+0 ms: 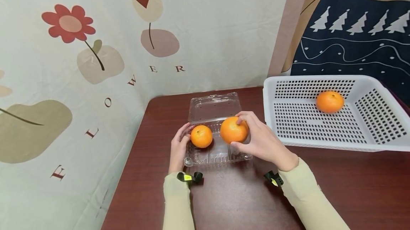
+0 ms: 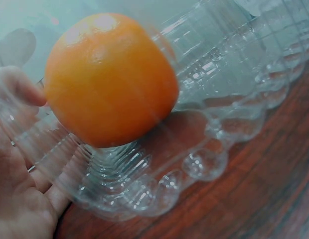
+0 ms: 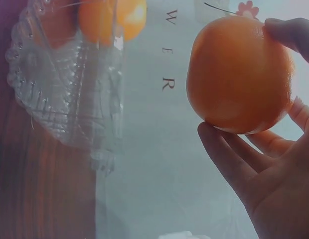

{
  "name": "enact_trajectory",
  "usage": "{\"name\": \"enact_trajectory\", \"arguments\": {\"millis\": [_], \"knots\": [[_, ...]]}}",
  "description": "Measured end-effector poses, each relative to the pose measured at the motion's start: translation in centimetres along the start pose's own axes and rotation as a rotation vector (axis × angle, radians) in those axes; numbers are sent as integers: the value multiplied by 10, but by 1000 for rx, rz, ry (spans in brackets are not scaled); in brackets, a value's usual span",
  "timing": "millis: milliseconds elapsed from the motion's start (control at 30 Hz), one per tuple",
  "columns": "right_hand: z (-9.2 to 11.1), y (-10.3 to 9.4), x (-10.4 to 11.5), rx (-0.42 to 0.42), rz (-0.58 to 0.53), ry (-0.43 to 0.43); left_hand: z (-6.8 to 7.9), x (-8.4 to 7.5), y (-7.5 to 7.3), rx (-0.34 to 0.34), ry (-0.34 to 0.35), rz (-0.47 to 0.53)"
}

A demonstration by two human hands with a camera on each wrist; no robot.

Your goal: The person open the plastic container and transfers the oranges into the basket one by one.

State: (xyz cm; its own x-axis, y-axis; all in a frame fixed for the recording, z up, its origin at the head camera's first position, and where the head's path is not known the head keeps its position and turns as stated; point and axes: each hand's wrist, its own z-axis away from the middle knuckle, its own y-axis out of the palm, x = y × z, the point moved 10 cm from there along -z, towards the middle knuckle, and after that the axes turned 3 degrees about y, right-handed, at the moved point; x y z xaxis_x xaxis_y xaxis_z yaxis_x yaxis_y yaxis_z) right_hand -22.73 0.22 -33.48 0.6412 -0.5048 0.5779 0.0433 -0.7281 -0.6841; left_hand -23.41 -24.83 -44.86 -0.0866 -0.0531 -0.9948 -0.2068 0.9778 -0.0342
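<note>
A clear plastic clamshell box [image 1: 221, 153] lies on the table with its lid [image 1: 214, 107] folded back. One orange [image 1: 201, 136] sits in its left end. My left hand [image 1: 179, 144] grips the box at its left wall, right beside that orange; in the left wrist view the wall overlaps the fingers. Above the right half of the box, my right hand [image 1: 262, 141] holds a second orange [image 1: 234, 130] between thumb and fingertips. The right wrist view shows this held orange [image 3: 239, 74] raised apart from the box, fingertips spread around it.
To the right stands a white perforated plastic basket [image 1: 314, 148] with one orange [image 1: 330, 102] in it. A flower-printed cloth [image 1: 208, 27] hangs behind and left of the dark red wooden table [image 1: 230, 194]. A dark tree-patterned cloth [image 1: 352, 52] hangs behind the basket.
</note>
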Motion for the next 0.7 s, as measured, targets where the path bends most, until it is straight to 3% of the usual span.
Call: {"name": "enact_trajectory", "arguments": {"millis": [700], "knots": [[1,-20,-6,-21,-31,14,-1,2,0,-2,1,1]]}}
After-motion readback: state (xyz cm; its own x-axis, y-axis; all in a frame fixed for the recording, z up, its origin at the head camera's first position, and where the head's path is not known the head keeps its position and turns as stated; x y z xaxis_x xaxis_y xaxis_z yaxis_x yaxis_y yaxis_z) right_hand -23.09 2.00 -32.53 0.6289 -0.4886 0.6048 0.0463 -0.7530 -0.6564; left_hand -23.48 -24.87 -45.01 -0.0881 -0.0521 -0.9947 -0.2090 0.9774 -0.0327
